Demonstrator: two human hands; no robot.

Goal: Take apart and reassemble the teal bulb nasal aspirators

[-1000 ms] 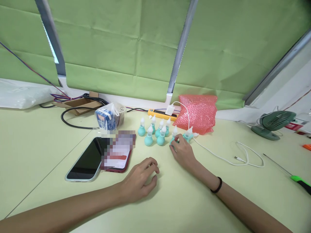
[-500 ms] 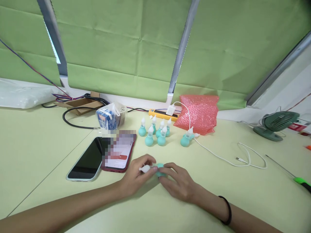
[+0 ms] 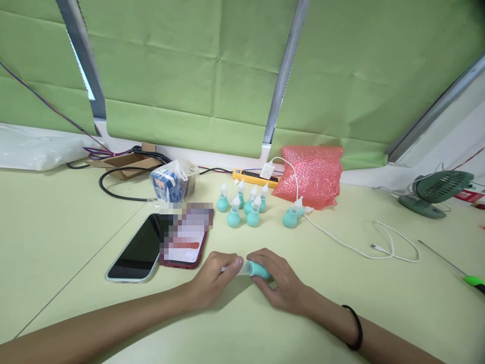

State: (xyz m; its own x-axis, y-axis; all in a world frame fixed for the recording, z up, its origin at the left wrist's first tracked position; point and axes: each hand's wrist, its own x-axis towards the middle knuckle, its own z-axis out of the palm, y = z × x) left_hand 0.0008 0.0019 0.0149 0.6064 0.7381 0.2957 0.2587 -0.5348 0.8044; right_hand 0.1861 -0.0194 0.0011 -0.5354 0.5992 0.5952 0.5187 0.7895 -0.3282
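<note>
Between my hands, low over the table, lies a nasal aspirator (image 3: 258, 270) on its side, a teal bulb with a clear neck and white tip pointing left. My left hand (image 3: 215, 277) is closed around the tip end, so most of the tip is hidden. Fingers and thumb of my right hand (image 3: 279, 280) wrap the teal bulb from the right. Beyond my hands stand several more aspirators (image 3: 234, 218) of the same kind in a cluster. To their right another aspirator (image 3: 291, 218) stands, with a white tip of one more showing behind it.
Two phones lie left of my hands: a black-screened phone (image 3: 134, 253) and a red-cased phone (image 3: 185, 253). Farther back are a bagged blue package (image 3: 168, 186), a yellow power strip (image 3: 246, 178) and pink bubble wrap (image 3: 314, 177). Rightward are a white cable (image 3: 348, 247), a green fan (image 3: 435, 189) and a screwdriver (image 3: 473, 280).
My left hand has closed over the white tip. My right hand has shifted from fingertips on the bulb to a grip around it, and more of the bulb and clear neck shows.
</note>
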